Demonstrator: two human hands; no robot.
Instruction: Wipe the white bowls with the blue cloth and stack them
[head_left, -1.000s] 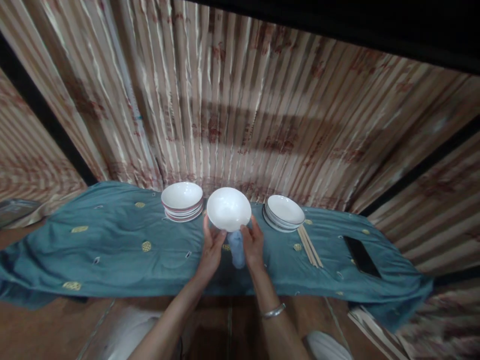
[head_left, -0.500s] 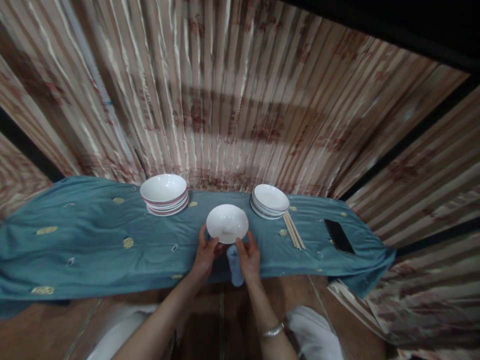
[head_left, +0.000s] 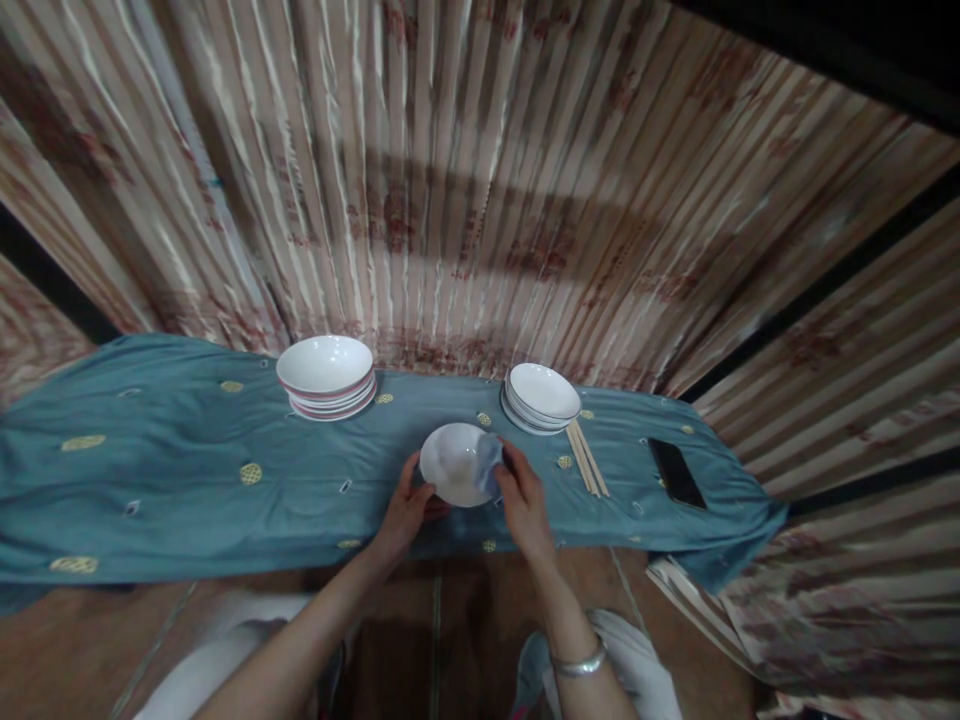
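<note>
A white bowl (head_left: 450,480) is held above the front part of the cloth-covered table, its inside turned up toward me. My left hand (head_left: 409,510) grips its left rim, thumb on top and fingers underneath. In my right hand (head_left: 521,490) is a light blue cloth (head_left: 489,463), pressed against the bowl's right inner side and rim. Fingers of the right hand are wrapped round the cloth, partly hidden by it.
A stack of bowls and plates (head_left: 326,375) stands at the back left, and a second stack of dishes (head_left: 541,397) at the back right. Chopsticks (head_left: 587,458) and a black phone (head_left: 676,473) lie to the right on the teal tablecloth (head_left: 187,500). Curtains hang behind.
My right hand has moved up from below the bowl to its right side, bringing the blue cloth from under the bowl onto its inner wall. The left hand keeps its hold.
</note>
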